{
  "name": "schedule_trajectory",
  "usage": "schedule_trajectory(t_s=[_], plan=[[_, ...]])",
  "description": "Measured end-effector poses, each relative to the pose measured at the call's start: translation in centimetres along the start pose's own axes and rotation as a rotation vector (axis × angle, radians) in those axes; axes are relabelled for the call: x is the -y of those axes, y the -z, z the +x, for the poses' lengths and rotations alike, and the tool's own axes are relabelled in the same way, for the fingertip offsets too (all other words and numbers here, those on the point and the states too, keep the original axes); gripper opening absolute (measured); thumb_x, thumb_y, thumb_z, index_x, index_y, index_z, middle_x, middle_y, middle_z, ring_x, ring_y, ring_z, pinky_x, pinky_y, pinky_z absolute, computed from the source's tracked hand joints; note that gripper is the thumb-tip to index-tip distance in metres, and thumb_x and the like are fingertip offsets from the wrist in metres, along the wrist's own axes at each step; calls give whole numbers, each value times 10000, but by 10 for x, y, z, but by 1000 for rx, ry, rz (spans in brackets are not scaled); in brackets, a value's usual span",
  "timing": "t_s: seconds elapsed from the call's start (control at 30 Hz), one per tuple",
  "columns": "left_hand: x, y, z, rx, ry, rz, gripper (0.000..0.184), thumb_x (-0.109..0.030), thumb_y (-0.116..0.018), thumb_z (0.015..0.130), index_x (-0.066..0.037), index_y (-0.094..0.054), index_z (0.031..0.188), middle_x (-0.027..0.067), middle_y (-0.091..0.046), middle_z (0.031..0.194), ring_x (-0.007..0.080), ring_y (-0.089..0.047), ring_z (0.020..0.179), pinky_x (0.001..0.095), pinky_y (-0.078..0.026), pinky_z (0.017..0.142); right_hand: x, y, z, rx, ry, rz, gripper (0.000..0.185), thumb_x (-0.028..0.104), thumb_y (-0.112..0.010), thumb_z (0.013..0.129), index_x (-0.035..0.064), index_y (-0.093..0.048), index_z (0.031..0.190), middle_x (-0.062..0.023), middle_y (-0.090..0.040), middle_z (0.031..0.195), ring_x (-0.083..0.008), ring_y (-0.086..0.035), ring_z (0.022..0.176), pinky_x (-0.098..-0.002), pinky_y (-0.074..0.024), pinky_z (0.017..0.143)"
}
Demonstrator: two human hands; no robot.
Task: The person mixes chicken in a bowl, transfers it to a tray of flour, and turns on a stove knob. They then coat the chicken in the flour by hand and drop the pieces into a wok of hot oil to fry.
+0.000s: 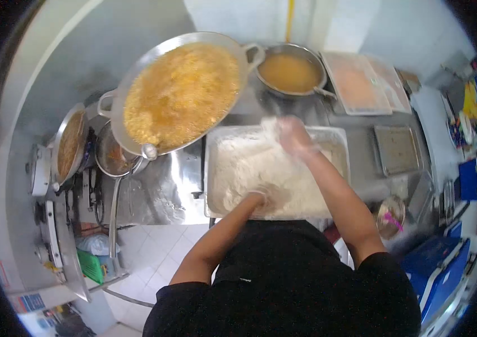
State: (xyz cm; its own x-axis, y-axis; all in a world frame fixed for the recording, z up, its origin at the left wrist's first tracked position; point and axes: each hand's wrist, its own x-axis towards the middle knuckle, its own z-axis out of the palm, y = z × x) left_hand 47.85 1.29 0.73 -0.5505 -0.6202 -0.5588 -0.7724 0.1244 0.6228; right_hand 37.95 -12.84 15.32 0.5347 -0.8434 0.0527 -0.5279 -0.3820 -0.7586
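Note:
A rectangular metal tray (209, 168) full of pale flour (244, 163) is right in front of me. My left hand (262, 200) is down in the flour at the tray's near side, its fingers buried and smeared by motion. My right hand (296, 136) is raised over the far part of the tray, blurred. From its fingers a flour-coated piece (271, 128) sticks out to the left; its kind is hidden by the flour and blur. Beyond the tray to the left, a large two-handled wok (116, 121) holds bubbling oil with golden pieces frying.
A smaller pan (290, 92) of brownish liquid stands behind the tray, beside covered containers (356, 84). A long-handled strainer (116, 196) rests left, near another pan (70, 140). At right are a shallow metal tray (397, 149) and a bowl with a pink utensil (390, 219).

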Motion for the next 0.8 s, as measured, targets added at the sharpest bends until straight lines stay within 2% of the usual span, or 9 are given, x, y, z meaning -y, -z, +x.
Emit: schedule_trajectory(t_s=[0.13,0.27,0.33,0.37,0.47,0.53,0.6,0.67,0.8], plan=[[-55,33,-23,88,-97,7,412,-333,-471,864,-30,-592,1114,195,-622,1079,338,-610,952,411,-455,852,90,12,93,-82,82,-80,421,140,-534,825,28,-508,1230,-232,-524,1229,-314,-506,1164,-383,-393,979],[-30,30,-44,-233,47,32,353,-269,-499,839,-46,-603,1092,179,-651,984,319,-629,896,402,-459,844,74,22,86,-119,308,32,457,205,-522,865,-4,-445,1265,-239,-510,1226,-291,-500,1171,-385,-380,992],[3,20,-42,-292,128,-102,342,-251,-511,829,-59,-607,1095,171,-656,971,311,-631,899,395,-459,851,74,31,15,-5,76,544,467,251,-506,890,-15,-430,1266,-222,-548,1157,-282,-528,1135,-386,-388,982],[25,11,-35,-281,171,-204,341,-245,-516,824,-66,-609,1099,166,-657,972,308,-631,904,391,-459,855,68,37,-10,91,-86,495,547,282,-532,874,-3,-363,1309,-211,-557,1158,-296,-543,1112,-377,-400,969],[101,-25,-11,-391,-140,374,373,-257,-518,818,-107,-600,1149,141,-623,1113,277,-586,1038,361,-433,928,-13,34,-71,391,-417,-64,920,357,-669,759,31,-153,1448,-218,-532,1232,-357,-542,1102,-353,-424,955],[123,-37,-8,-621,-278,317,432,-261,-513,821,-89,-554,1216,115,-566,1235,239,-505,1166,338,-386,1006,-51,16,-104,538,-555,-290,972,340,-722,696,25,-182,1440,-255,-497,1264,-369,-501,1159,-360,-409,984],[63,4,-40,-617,-43,165,459,-262,-499,850,-69,-502,1267,86,-541,1278,229,-442,1232,320,-335,1056,-80,1,-129,794,-457,-542,951,325,-726,683,23,-221,1430,-273,-476,1280,-368,-476,1190,-369,-399,999],[41,23,-38,-563,182,22,434,-168,-470,880,-68,-478,1301,94,-480,1347,216,-399,1276,332,-292,1088,-158,-74,-158,475,-369,-626,823,323,-688,698,13,-341,1378,-233,-492,1284,-338,-494,1180,-369,-386,1012],[66,6,-4,-601,-77,-1194,292,-251,-470,937,-70,-541,1155,139,-596,1137,288,-605,988,415,-494,862,-134,-99,-141,635,-205,-78,545,270,-602,747,0,-518,1212,-214,-573,1164,-349,-543,1084,-406,-397,977]])
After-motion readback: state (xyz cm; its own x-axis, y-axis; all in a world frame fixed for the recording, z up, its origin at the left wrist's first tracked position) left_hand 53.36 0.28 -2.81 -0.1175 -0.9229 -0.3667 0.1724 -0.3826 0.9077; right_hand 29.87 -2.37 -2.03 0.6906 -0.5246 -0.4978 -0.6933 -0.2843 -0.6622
